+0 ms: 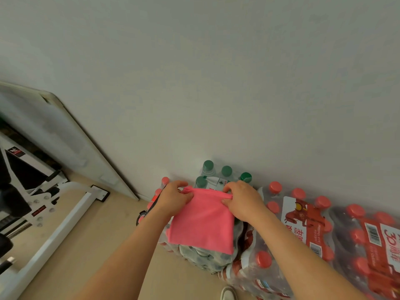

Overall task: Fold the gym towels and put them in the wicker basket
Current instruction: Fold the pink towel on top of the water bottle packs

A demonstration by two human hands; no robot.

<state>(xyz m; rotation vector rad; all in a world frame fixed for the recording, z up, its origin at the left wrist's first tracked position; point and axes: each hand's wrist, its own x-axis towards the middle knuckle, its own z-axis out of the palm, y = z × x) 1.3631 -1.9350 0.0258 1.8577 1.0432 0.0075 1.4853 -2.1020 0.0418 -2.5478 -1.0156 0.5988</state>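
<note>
Grip: left grip (175, 194) and right grip (242, 200) each pinch 1 top corner of the towel (203, 226) | towel hangs folded over the bottle packs (303, 224), stretched taut, likely so edges stay aligned | basket not in view

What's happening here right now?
A person holds a small pink towel up by its top edge, the left hand pinching one corner and the right hand the other. Below it are shrink-wrapped bottle packs stacked along the wall. The towel looks partly folded. No wicker basket is in view.
</note>
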